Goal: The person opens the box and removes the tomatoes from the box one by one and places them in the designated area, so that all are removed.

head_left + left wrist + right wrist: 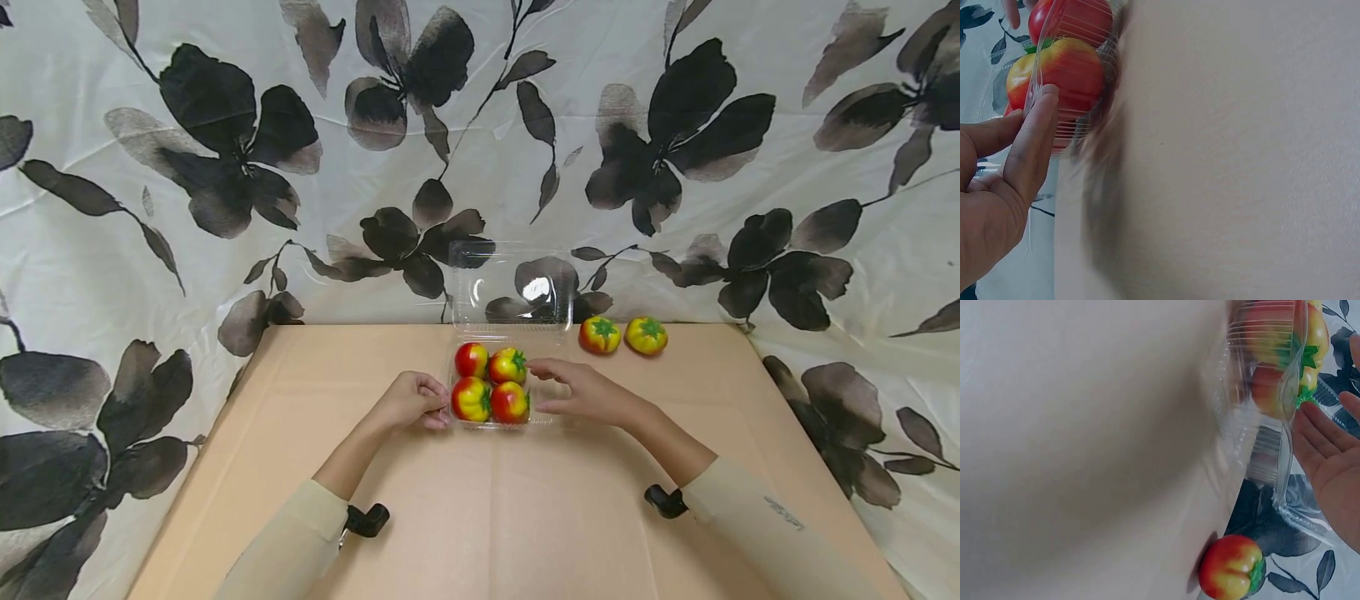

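Observation:
A clear plastic clamshell box (551,400) stands on the table with its lid (517,287) raised at the back. Inside sit several red-and-yellow fruits (471,400), rounded and lobed, some showing green leafy tops. At the box's left side my left hand (414,402) pinches the rim between thumb and fingers; the left wrist view shows this grip (1007,156) close up. My right hand (588,393) is at the right side, its fingers extended toward the fruits. In the right wrist view, the fingertips (1308,411) are right by a green top at the rim.
Two more such fruits, one nearer the box (599,335) and one farther right (647,336), lie at the table's back edge. The table (450,517) has a light tan covering. Behind it hangs a white cloth (525,50) with dark flowers.

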`<state>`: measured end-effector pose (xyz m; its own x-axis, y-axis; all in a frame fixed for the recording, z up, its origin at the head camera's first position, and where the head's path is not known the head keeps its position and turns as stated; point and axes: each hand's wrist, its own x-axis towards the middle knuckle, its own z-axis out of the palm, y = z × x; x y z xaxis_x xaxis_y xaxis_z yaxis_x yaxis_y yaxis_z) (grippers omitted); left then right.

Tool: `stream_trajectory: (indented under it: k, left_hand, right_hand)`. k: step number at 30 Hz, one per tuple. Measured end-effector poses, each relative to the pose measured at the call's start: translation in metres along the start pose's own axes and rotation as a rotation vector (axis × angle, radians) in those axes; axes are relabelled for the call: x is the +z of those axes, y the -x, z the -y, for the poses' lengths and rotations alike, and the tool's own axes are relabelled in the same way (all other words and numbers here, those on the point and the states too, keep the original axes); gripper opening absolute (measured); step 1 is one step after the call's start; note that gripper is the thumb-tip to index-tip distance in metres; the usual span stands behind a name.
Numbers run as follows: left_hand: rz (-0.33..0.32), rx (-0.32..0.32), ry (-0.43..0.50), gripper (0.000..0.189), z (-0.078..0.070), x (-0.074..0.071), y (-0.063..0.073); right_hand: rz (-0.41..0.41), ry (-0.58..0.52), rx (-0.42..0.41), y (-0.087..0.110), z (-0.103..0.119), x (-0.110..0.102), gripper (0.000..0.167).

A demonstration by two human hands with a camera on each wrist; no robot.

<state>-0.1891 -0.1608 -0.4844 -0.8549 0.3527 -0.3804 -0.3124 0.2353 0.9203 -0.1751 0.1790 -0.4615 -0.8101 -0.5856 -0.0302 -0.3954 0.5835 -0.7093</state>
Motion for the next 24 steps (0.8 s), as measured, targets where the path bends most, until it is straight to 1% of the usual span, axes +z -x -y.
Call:
stream_trajectory:
  k: [7, 12, 17, 24]
  left_hand:
    - [-0.002, 0.002, 0.001, 0.011, 0.002, -0.002, -0.001]
    - [0.006, 0.006, 0.001, 0.01, 0.003, -0.002, -0.002]
    - [0.0, 0.007, -0.008, 0.009, 0.002, -0.001, 0.0]
    - [0.014, 0.0, 0.001, 0.011, -0.001, -0.001, 0.001]
  right_hand:
    - [0.042, -0.074, -0.008, -0.009, 0.005, 0.006, 0.069]
    - [0.08, -0.059, -0.019, -0.016, 0.005, 0.01, 0.066]
    - [0.135, -0.044, -0.001, -0.021, 0.007, 0.01, 0.064]
    - [0.197, -0.023, 0.019, -0.024, 0.006, 0.011, 0.071]
